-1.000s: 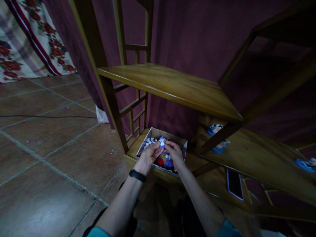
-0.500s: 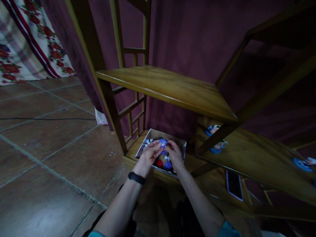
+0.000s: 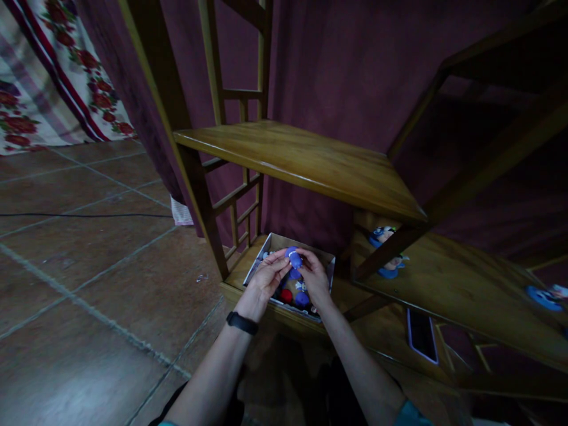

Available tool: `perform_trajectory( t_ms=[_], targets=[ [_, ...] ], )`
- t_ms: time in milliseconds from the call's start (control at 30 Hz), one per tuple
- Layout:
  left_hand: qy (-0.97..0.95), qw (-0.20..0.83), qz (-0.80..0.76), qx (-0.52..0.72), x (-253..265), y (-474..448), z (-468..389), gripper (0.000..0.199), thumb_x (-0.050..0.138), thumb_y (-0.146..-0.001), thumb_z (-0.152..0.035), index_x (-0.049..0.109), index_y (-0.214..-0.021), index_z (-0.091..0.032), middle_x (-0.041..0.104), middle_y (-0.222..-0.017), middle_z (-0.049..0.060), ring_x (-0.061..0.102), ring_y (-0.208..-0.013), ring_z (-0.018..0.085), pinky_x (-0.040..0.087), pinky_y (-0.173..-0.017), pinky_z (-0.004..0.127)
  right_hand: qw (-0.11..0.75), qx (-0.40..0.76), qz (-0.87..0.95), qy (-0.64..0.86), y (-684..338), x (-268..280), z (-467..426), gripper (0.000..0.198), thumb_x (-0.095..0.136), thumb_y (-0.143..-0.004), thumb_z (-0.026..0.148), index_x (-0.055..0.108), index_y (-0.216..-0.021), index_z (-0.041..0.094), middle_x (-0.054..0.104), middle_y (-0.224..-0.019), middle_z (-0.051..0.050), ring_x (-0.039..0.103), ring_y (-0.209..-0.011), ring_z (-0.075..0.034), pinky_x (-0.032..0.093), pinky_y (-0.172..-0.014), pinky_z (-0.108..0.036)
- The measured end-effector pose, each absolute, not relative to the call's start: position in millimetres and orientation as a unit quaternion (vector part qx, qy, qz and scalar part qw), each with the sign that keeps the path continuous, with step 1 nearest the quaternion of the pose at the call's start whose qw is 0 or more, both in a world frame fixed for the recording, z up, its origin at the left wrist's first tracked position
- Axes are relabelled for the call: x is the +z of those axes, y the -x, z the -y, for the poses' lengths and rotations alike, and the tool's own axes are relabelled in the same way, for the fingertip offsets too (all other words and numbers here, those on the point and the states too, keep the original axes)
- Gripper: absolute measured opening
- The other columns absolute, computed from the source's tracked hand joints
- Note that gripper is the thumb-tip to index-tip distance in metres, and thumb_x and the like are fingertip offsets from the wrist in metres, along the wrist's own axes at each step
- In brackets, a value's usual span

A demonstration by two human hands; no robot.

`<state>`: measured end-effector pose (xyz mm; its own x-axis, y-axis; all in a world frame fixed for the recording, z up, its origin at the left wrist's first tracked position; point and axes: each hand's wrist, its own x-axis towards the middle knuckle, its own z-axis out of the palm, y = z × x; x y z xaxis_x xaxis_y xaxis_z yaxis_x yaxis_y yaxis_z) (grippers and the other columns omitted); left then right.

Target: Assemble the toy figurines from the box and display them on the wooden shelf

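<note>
Above the cardboard box [image 3: 327, 263], a small purple hat-shaped toy piece [image 3: 294, 257] is pinched between my two hands. My left hand [image 3: 270, 274] closes its fingertips on the piece's left side. On the other side, the fingers of my right hand [image 3: 314, 276] grip it too. Inside the box, below the hands, lie a red round piece [image 3: 286, 295], another purple piece [image 3: 302, 298] and a small white-and-blue figure [image 3: 300, 286]. More small items in the box are partly hidden by my hands.
A wooden shelf board [image 3: 302, 160] juts out above the box. Toy figures on blue bases [image 3: 389, 272] stand on the right-hand shelf [image 3: 452, 284], with another figure [image 3: 545, 297] farther right. A phone [image 3: 421, 334] lies on the lower board. A cable [image 3: 89, 215] crosses the floor.
The purple piece has been turned between my fingers, so a white band and a different side of it now show. Both hands stay over the box.
</note>
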<state>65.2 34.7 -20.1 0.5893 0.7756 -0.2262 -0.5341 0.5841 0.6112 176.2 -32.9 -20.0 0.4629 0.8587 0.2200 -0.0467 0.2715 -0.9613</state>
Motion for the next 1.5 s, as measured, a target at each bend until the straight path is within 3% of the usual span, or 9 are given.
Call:
perform_trajectory(
  t_ms=[333,600,900,1133,1333,1500],
  targets=[
    [-0.258,0.856,-0.246,0.374,-18,-63,-34,0.028,0.067,-0.069,-0.002,0.066,-0.096,-0.011,0.070,-0.086,0.007,0.066,-0.074,0.012,0.054,-0.072,0.022,0.675,0.317,0.413,0.522,-176,-19,35,0.030,0.063,-0.073,0.027,0.062,-0.103,0.024,0.065,-0.108,-0.002,0.060,-0.098,-0.018,0.046,-0.090,-0.033],
    [-0.236,0.850,-0.287,0.374,-21,-63,-36,0.019,0.066,-0.073,-0.008,0.066,-0.091,-0.013,0.067,-0.072,0.003,0.060,-0.053,0.006,0.051,-0.055,0.015,0.654,0.371,0.357,0.554,-173,-22,35,0.035,0.061,-0.074,0.041,0.063,-0.104,0.023,0.067,-0.101,-0.004,0.065,-0.072,-0.017,0.053,-0.073,-0.033],
    [-0.214,0.852,-0.327,0.349,-16,-65,-33,0.009,0.062,-0.077,-0.009,0.065,-0.085,-0.012,0.066,-0.067,0.004,0.059,-0.052,0.007,0.050,-0.051,0.015,0.682,0.402,0.295,0.535,-177,-27,35,0.030,0.067,-0.070,0.041,0.065,-0.093,0.021,0.068,-0.090,-0.003,0.064,-0.071,-0.016,0.054,-0.071,-0.033],
    [-0.203,0.850,-0.338,0.349,-16,-66,-34,0.003,0.062,-0.076,-0.009,0.062,-0.079,-0.012,0.063,-0.062,0.002,0.057,-0.047,0.006,0.047,-0.045,0.014,0.656,0.403,0.317,0.554,-178,-20,38,0.028,0.065,-0.072,0.042,0.067,-0.092,0.022,0.066,-0.083,-0.002,0.061,-0.071,-0.014,0.053,-0.069,-0.030],
    [-0.224,0.842,-0.358,0.335,-15,-64,-37,0.004,0.062,-0.077,-0.012,0.061,-0.074,-0.010,0.061,-0.057,0.002,0.053,-0.042,0.005,0.044,-0.042,0.013,0.621,0.404,0.357,0.569,-187,-20,37,0.036,0.067,-0.069,0.041,0.067,-0.101,0.023,0.068,-0.097,-0.003,0.061,-0.073,-0.014,0.052,-0.070,-0.029],
    [-0.289,0.808,-0.370,0.356,-18,-65,-36,0.009,0.069,-0.071,-0.017,0.062,-0.070,-0.011,0.060,-0.054,0.000,0.053,-0.043,0.005,0.042,-0.041,0.012,0.603,0.396,0.379,0.579,-195,-26,33,0.035,0.070,-0.066,0.038,0.069,-0.097,0.023,0.069,-0.094,-0.002,0.061,-0.078,-0.016,0.049,-0.073,-0.030]
  ],
)
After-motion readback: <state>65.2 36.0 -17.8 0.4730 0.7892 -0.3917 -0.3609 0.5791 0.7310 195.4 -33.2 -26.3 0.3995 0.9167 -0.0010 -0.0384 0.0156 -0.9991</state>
